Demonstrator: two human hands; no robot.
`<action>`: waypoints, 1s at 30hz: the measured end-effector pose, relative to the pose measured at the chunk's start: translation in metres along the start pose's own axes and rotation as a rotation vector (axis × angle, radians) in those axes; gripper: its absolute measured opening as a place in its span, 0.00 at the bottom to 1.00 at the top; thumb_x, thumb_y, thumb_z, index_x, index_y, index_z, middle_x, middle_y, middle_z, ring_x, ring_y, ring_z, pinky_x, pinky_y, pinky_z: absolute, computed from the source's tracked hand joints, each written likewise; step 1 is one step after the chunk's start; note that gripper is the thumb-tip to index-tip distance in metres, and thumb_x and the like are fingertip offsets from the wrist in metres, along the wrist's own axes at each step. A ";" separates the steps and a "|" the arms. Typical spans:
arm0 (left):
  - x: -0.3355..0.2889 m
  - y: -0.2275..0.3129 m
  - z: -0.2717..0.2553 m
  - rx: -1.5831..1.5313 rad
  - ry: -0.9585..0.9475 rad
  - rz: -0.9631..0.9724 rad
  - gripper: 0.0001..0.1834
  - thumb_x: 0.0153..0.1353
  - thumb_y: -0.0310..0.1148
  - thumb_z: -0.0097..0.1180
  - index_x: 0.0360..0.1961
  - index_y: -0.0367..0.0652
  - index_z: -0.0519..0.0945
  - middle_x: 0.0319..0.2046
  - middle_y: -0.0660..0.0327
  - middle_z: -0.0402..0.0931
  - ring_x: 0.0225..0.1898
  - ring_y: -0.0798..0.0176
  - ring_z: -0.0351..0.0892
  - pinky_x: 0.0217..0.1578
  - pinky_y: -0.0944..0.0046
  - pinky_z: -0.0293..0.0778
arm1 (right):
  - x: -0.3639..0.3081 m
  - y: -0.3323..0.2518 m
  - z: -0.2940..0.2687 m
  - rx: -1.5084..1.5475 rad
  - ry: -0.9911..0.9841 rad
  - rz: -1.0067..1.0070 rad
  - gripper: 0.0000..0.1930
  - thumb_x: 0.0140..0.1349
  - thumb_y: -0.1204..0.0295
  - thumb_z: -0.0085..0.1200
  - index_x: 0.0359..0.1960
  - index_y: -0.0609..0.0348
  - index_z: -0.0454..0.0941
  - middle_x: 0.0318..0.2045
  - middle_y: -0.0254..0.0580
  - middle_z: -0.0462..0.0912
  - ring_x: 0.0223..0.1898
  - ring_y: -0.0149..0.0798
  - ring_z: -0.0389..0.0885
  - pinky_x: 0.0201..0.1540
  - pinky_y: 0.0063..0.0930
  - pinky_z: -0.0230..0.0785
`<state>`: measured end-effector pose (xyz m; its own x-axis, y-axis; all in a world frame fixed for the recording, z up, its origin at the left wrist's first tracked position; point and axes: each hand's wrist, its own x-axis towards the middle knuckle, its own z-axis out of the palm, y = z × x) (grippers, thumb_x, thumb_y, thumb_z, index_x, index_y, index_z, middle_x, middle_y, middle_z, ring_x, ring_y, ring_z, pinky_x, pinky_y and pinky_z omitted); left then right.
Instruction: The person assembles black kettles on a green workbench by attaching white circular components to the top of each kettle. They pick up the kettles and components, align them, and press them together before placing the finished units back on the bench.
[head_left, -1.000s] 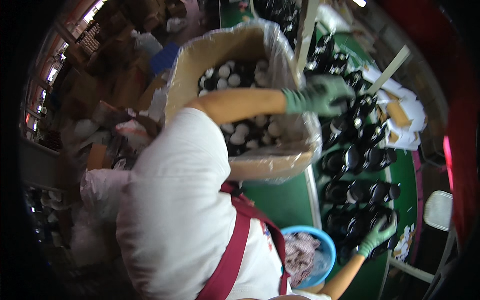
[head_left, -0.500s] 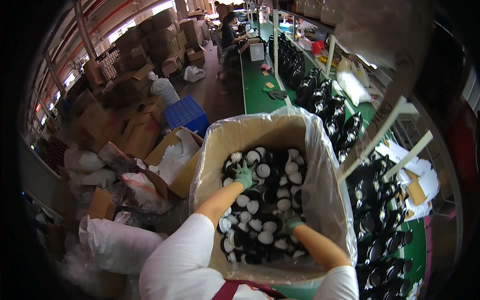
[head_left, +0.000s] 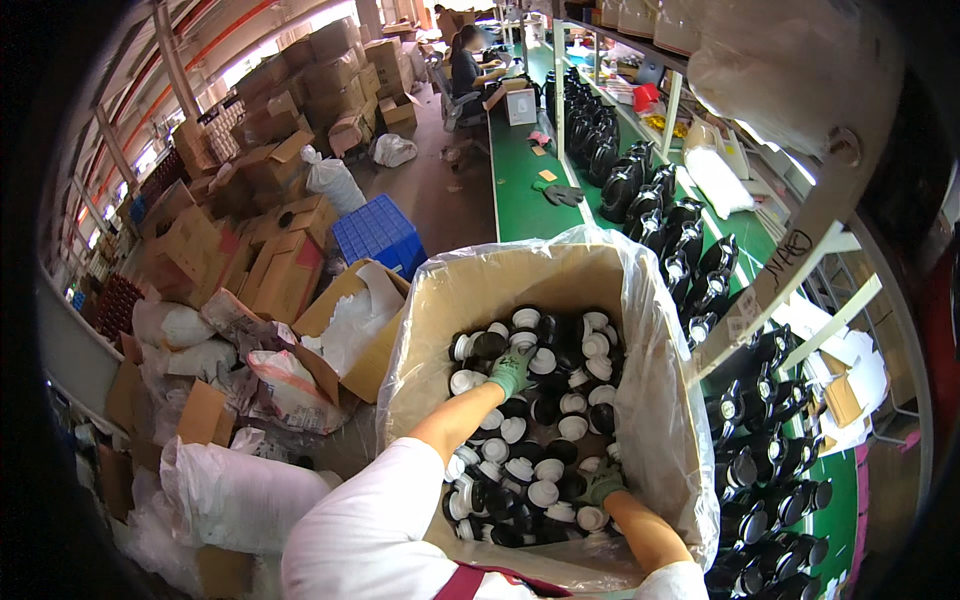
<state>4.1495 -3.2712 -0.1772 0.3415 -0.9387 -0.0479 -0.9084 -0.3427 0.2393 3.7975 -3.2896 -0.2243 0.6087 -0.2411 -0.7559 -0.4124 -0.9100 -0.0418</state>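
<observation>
Inside a large carton (head_left: 500, 262) lined with clear plastic lie many loose black-and-white stoppers (head_left: 543, 494), tumbled at all angles. My left hand (head_left: 512, 371), in a pale green glove, reaches to the far part of the pile. Its fingers are bent round a black-and-white stopper (head_left: 542, 361), which they partly cover. At the near right of the pile is my right hand (head_left: 602, 485), gloved the same way, low among the stoppers by the carton's right wall. Its fingertips are partly hidden, and what they grip, if anything, does not show.
On the right, a green workbench (head_left: 520, 215) carries rows of glossy black pots (head_left: 690, 235) and a dark glove (head_left: 562, 194). A blue crate (head_left: 378, 235), open cartons (head_left: 285, 270) and white sacks (head_left: 235, 495) crowd the left. Another person (head_left: 468, 72) sits at the bench's far end.
My left hand has moved a little right, and its spread fingers have drawn in round a stopper. My right hand has shifted slightly right and nearer. The view has tilted slightly.
</observation>
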 end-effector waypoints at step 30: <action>-0.069 0.138 -0.183 -1.220 -0.580 0.276 0.34 0.61 0.31 0.60 0.67 0.39 0.63 0.57 0.58 0.72 0.56 0.63 0.73 0.60 0.61 0.68 | -0.286 0.028 -0.154 0.837 0.758 -0.105 0.49 0.44 0.55 0.73 0.68 0.48 0.59 0.62 0.60 0.64 0.62 0.52 0.68 0.65 0.37 0.60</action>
<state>4.0443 -3.2467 0.0370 -0.2362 -0.9546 -0.1817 -0.0415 -0.1769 0.9834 3.7162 -3.2984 0.0918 0.8030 -0.5783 -0.1441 -0.4857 -0.4947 -0.7207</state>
